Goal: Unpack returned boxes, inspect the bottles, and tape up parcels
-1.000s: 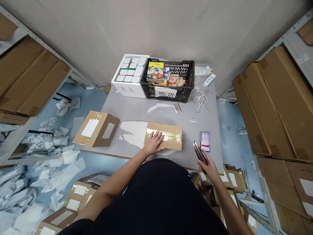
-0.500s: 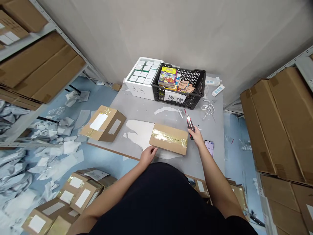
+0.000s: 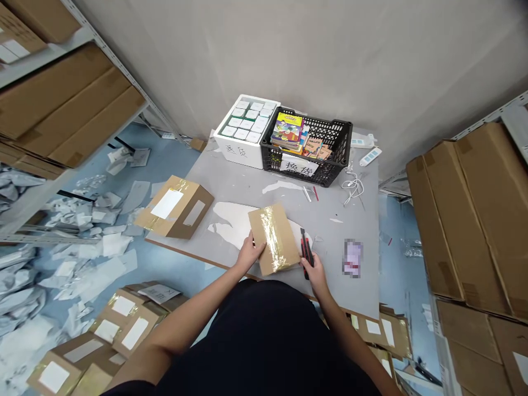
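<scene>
Left hand (image 3: 249, 253) gripping taped carton (image 3: 288, 242) edge, right hand (image 3: 315, 269) clutching red-black box cutter (image 3: 306, 248). Carton closed, top tape (image 3: 273, 234) looks uncut; contents unseen.

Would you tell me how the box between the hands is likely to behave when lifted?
The box is probably stiff: its top looks flat and its edges straight. The shiny tape may be slipperier than the bare cardboard. With flat faces, it seems unlikely to roll. It is closed, so I cannot judge its weight.
</scene>
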Motion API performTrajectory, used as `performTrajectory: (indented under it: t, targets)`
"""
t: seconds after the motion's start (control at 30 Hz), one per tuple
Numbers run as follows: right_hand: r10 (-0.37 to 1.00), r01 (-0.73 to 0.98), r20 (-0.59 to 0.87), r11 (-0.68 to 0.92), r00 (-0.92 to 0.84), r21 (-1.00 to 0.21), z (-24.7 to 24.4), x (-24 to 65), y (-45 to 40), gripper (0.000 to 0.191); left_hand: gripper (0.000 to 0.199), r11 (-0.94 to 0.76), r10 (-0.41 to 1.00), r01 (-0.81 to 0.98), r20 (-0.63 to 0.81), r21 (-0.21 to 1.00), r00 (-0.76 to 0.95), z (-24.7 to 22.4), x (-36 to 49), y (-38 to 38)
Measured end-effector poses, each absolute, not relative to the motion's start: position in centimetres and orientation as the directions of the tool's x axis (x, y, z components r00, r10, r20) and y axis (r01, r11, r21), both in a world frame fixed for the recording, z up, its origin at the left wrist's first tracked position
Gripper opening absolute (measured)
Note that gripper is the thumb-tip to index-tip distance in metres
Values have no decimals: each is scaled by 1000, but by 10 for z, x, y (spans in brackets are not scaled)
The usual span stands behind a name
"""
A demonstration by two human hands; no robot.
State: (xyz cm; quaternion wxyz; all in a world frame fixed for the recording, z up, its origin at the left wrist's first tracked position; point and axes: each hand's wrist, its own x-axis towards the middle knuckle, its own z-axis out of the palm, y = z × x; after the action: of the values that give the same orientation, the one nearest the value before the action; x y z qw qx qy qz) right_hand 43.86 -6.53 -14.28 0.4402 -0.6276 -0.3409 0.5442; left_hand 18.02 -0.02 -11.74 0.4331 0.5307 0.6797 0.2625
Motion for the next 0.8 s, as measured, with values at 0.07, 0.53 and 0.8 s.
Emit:
performTrajectory:
  t: [0.07, 0.53, 0.8]
  targets:
    - [898, -122, -435, -425, 65, -897, -143, 417, -75, 46, 62, 252, 963, 494, -266, 832, -42, -118, 169, 6]
    - [945, -100, -233, -215, 231, -971, -128, 429, 70, 41, 106, 132, 974, 805, -228, 579, 5, -108, 149, -45]
    - [934, -28, -251, -252, 256, -967, -136, 443, 69, 45, 123, 472, 862, 566, -488, 676, -136, -135, 138, -59]
